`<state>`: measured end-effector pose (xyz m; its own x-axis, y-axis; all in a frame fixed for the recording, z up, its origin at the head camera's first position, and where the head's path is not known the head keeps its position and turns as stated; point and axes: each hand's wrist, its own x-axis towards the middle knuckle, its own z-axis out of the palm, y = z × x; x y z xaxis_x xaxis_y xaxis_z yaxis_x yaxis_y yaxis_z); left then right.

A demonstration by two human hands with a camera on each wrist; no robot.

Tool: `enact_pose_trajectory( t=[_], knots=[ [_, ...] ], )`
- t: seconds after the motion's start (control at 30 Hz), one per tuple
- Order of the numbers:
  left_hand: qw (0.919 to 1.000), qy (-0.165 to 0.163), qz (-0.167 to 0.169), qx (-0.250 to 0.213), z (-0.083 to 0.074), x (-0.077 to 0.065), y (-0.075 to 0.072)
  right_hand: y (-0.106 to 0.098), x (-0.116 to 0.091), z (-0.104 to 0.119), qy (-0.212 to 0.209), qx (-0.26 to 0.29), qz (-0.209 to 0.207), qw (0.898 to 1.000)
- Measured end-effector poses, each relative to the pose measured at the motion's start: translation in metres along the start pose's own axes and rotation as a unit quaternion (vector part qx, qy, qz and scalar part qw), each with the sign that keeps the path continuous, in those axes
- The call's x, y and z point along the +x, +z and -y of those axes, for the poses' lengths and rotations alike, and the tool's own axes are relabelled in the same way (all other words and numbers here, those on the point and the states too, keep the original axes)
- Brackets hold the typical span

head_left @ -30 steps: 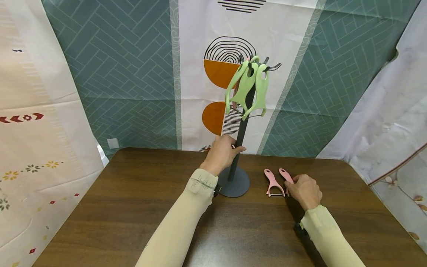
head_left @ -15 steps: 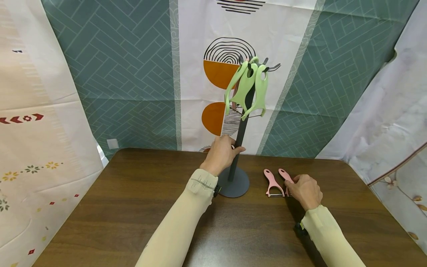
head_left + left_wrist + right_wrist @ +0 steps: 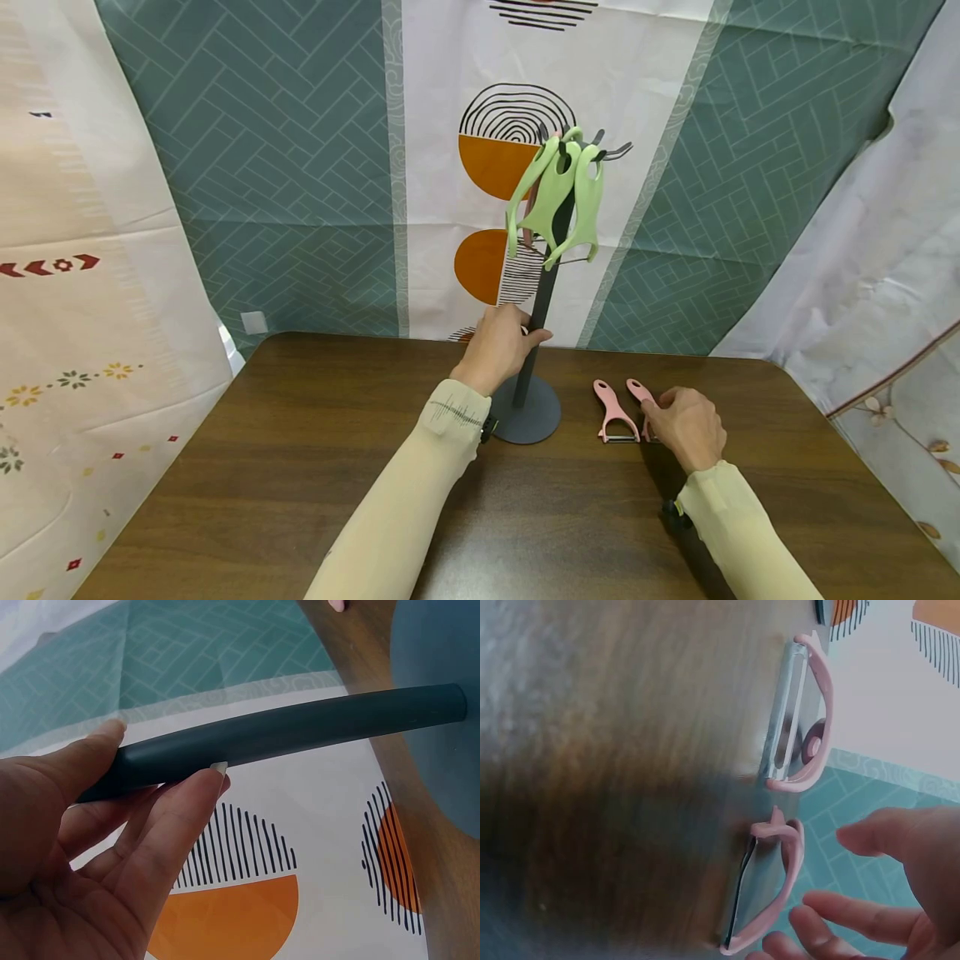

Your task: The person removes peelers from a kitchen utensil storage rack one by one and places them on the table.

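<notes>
Pinched between the thumb and curled fingers of the left hand (image 3: 497, 348) is the pole of a dark stand (image 3: 544, 296), held at its lower half. The stand's flat, round base (image 3: 534, 423) is set near the far edge of the brown wooden table (image 3: 300, 467). Behind the pole a wall cloth (image 3: 300, 125) is hung, printed with orange half-circles and black lines between teal panels. By their handle holes, at least three green peelers (image 3: 555, 198) are hung from the stand's hooks (image 3: 617, 152), pale and Y-shaped, their heads turned downward; a hanging pink peeler (image 3: 528, 237) is partly hidden behind them. To the right of the base, two more are laid side by side, slightly apart, with their blade ends toward the person. On the left pink peeler (image 3: 611, 405), an oval hole is shown in the handle and a slotted metal blade is carried across the forked head. The right pink peeler (image 3: 640, 392) is partly covered by the right hand (image 3: 686, 427), whose thumb and fingers are parted just beside it; whether it is touched by the fingertips cannot be told. Farther right, a pale cloth (image 3: 885, 300) patterned with leaves is draped.
</notes>
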<state>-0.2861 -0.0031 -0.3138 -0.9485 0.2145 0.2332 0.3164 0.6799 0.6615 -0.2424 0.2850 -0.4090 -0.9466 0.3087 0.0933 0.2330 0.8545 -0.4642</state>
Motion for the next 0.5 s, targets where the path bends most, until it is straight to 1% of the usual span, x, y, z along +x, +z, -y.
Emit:
enact_pose_trajectory(
  t=[0.3, 0.5],
  knots=[
    [1.0000, 0.002, 0.007, 0.001, -0.001, 0.001, 0.001, -0.002, -0.002, 0.002, 0.005, 0.014, -0.042, 0.999],
    [0.9999, 0.016, 0.000, 0.005, 0.001, -0.001, 0.001, -0.004, -0.002, 0.012, -0.005, 0.031, -0.073, 0.997]
  ],
)
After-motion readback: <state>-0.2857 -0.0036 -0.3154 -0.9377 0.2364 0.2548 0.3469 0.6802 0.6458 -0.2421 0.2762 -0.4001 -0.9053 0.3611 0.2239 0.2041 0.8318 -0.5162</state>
